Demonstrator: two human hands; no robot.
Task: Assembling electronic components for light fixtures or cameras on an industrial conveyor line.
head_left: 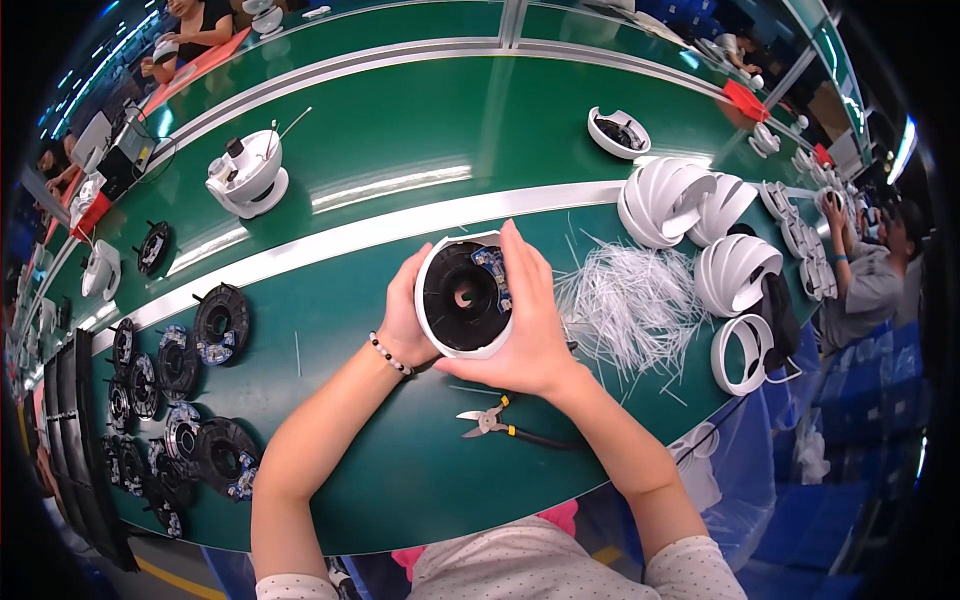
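Both the left hand (407, 318) and right hand (532, 325) cup a round, smooth white plastic housing (464, 295) with a matte black ringed insert above the glossy green bench (400, 470).

1. You have no packages, labels, signs or screens that can be made out on the green surface (400, 480) in front of you.
2. Far off at your upper left, pale box-shaped things (92, 135) stand at the surface's edge; whether any is a screen or carton cannot be told.
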